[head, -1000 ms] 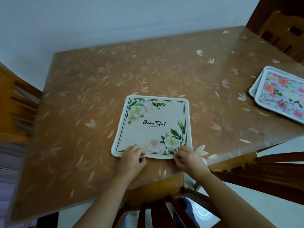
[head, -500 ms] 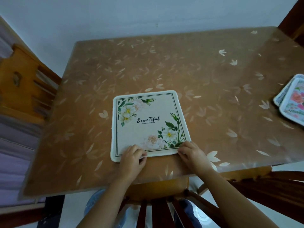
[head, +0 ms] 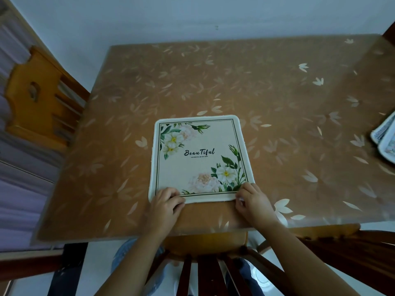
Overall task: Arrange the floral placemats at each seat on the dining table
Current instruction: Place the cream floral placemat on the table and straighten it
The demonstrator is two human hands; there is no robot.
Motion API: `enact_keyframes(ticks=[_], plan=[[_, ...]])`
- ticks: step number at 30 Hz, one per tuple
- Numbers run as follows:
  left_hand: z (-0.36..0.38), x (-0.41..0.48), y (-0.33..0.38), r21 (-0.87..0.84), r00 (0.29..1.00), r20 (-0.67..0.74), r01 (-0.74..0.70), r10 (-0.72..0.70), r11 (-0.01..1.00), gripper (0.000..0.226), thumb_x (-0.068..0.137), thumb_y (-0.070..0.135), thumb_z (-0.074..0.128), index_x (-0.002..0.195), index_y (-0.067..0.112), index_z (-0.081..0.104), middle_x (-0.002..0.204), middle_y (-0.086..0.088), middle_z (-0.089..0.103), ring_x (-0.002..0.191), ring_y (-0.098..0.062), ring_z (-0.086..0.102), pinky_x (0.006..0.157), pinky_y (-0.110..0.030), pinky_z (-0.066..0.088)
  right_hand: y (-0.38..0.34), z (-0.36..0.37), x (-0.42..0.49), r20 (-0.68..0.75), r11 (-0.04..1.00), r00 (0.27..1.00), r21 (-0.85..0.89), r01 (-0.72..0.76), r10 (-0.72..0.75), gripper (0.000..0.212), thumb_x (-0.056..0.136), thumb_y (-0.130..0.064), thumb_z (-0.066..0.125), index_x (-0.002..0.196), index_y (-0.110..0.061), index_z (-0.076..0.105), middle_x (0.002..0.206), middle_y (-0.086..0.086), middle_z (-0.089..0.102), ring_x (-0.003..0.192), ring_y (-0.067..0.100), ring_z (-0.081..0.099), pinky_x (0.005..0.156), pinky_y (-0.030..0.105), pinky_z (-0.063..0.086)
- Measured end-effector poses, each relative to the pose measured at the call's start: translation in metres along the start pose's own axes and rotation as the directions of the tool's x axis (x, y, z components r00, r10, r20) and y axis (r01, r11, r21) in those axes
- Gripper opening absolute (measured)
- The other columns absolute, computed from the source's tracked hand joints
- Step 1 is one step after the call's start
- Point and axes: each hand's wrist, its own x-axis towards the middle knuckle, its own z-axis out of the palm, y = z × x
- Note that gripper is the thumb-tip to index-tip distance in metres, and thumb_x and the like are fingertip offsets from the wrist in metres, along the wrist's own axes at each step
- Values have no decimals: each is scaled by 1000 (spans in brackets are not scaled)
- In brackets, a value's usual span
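Observation:
A cream placemat (head: 199, 159) printed with white flowers and the word "Beautiful" lies flat on the brown dining table (head: 213, 82), near its front edge. My left hand (head: 165, 202) pinches the mat's near left corner. My right hand (head: 253, 201) pinches its near right corner. A small stack of other floral placemats (head: 385, 138) lies at the table's right edge, mostly cut off by the frame.
A wooden chair (head: 40, 97) stands at the table's left side. Another chair's back (head: 209, 263) is right below me at the front edge. The table's far edge meets a white wall (head: 192, 18). A dark wooden chair (head: 363, 253) sits at the front right.
The placemat has turned from skewed to square with the table's front edge, both hands staying on its near corners. My view has swung left, so the stack has slid toward the right frame edge.

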Motion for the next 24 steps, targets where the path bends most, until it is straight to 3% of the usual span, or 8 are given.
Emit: enact_keyframes(ticks=[8,12,17,21,24], plan=[[4,-1,-4,29,996,25,-82,82,996,14,67,7,80,75,9,69,84,-6,62,86,-14,47,70,-32,49,-3,0,-8,-13,999,999,2,-40,40,20,54,12,74,58,1,58,65,16,59,58,33,57,40,38,50],[3,-3,-4,-25,999,6,-48,48,999,13,66,6,80,75,9,70,84,-6,62,85,-14,48,70,-31,48,-5,-1,-11,8,999,999,-1,-38,38,21,55,11,75,61,0,59,67,15,59,60,33,57,43,38,51],[-2,-2,-4,-34,998,30,-46,47,998,14,66,2,79,73,6,68,81,-9,60,78,-24,57,67,-32,50,-6,-5,-16,40,998,997,-22,-66,67,19,62,5,76,72,-4,62,79,15,62,70,35,57,55,41,50],[-3,-1,-5,-15,997,28,-71,71,997,13,68,2,77,73,6,66,81,-8,59,82,-14,48,68,-27,45,-4,-3,-18,73,995,993,-28,-92,94,12,75,-8,70,85,-7,63,94,13,60,87,31,52,71,40,44],[-3,0,-7,20,992,59,-110,109,994,15,69,3,76,77,7,65,83,-8,59,83,-14,48,72,-25,44,-6,-2,-15,79,993,990,-20,-119,120,11,78,-11,68,87,-7,64,95,13,59,89,31,51,73,40,44]])
